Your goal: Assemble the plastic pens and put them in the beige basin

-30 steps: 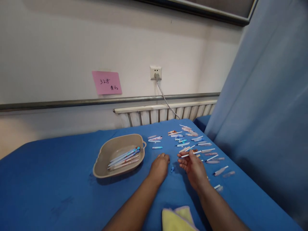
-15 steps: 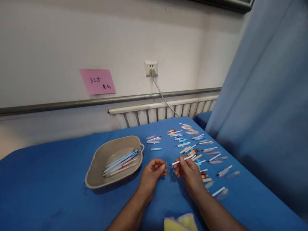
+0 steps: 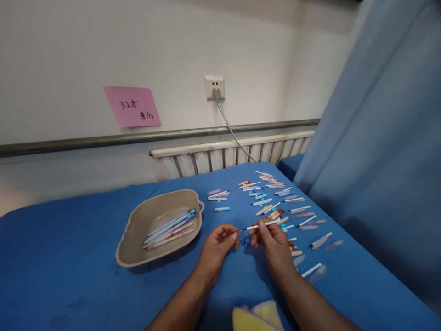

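My right hand (image 3: 270, 239) pinches a white pen refill (image 3: 260, 225) with a dark tip, held nearly level and pointing left. My left hand (image 3: 220, 243) is closed, thumb against fingers, at the refill's tip; a thin metallic bit shows there, too small to name. A small dark blue piece (image 3: 246, 242) lies on the cloth between my hands. Beyond and beside my right hand lie several groups of pen parts: clear barrels (image 3: 319, 241), white refills (image 3: 311, 270), and brown and blue pieces. A light blue pen barrel (image 3: 222, 209) lies beyond my left hand.
A beige tray (image 3: 129, 243) on the left holds several assembled pens (image 3: 172, 230). A yellow cloth (image 3: 257, 318) lies at the near edge. Blue cloth (image 3: 86, 285) covers the table. A wall, a radiator (image 3: 220, 151) and a blue curtain (image 3: 372, 161) border it.
The refill's tip has come up to the fingers of my left hand, closing the small gap between them. The view has tilted slightly downward.
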`<state>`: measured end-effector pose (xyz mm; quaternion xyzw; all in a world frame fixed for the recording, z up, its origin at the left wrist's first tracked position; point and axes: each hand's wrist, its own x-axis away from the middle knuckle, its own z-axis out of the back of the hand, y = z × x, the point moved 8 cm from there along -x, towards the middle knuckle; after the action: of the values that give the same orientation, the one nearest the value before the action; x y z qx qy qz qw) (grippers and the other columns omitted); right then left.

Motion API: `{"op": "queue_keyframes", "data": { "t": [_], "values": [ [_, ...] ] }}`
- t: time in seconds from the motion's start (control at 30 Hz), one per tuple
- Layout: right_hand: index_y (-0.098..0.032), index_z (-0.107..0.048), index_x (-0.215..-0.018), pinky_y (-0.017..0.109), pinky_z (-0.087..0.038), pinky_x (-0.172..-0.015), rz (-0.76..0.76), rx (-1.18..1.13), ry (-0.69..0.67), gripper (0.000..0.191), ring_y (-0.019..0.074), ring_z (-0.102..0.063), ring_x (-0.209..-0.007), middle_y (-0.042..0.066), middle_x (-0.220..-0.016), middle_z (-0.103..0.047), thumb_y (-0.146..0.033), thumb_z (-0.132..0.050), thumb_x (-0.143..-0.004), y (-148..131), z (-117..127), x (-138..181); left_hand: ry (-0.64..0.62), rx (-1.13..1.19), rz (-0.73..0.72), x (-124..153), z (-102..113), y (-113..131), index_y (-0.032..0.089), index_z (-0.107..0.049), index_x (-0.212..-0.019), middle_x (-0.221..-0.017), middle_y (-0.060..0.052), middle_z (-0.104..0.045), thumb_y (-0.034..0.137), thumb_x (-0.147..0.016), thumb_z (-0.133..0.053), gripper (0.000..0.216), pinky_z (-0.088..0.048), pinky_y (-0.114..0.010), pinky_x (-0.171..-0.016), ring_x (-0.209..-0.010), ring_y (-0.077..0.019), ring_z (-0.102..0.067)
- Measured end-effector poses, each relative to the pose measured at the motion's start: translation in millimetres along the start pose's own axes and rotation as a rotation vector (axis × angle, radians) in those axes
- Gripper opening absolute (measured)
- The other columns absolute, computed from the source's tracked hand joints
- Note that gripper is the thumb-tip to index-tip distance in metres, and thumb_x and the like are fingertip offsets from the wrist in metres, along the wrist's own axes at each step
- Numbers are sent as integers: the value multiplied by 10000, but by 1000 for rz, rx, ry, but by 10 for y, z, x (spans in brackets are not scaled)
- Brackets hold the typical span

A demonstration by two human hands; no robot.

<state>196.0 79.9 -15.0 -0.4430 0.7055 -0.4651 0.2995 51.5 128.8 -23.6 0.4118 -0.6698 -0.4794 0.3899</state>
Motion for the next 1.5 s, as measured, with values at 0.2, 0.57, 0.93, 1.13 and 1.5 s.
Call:
{"op": "queue_keyframes", "data": {
  "t": [0.2,0.57,0.93,1.13,1.5],
  "values": [
    [-173,-607,-791,237,-417,-489,-8,18,13,314,115,-530,-495,14,-664,-667,-484,-620,-755,26,26,-12,12,0,-5,4,2,14,157,-628,-796,-685,13,-620,256,-657,-728,198,-437,-208,-582,-580,-95,-550],
    [-174,-608,-804,248,-418,-488,2,37,5,293,122,-534,-502,18,-682,-667,-465,-613,-769,40,37,-16,22,-30,-17,7,14,27,156,-628,-793,-684,12,-616,250,-670,-712,176,-428,-204,-577,-579,-93,-545],
    [-174,-620,-761,238,-417,-472,12,89,-12,353,119,-530,-486,18,-635,-659,-526,-617,-736,3,-18,8,15,-100,-24,7,-18,46,150,-643,-762,-609,11,-608,293,-628,-726,213,-424,-220,-573,-560,-108,-536],
    [-167,-641,-736,237,-415,-461,-23,94,-65,334,122,-533,-474,11,-598,-651,-494,-682,-684,49,-74,11,64,-106,-57,36,-12,94,150,-641,-751,-618,12,-611,300,-603,-747,236,-442,-222,-578,-556,-105,-544],
    [-149,-644,-723,198,-413,-479,-234,-175,-90,282,106,-576,-534,8,-646,-661,-394,-758,-643,235,-174,92,120,-202,-204,113,-15,183,165,-611,-888,-790,-33,-672,250,-655,-710,267,-487,-267,-720,-735,-151,-619]
  ]
}}
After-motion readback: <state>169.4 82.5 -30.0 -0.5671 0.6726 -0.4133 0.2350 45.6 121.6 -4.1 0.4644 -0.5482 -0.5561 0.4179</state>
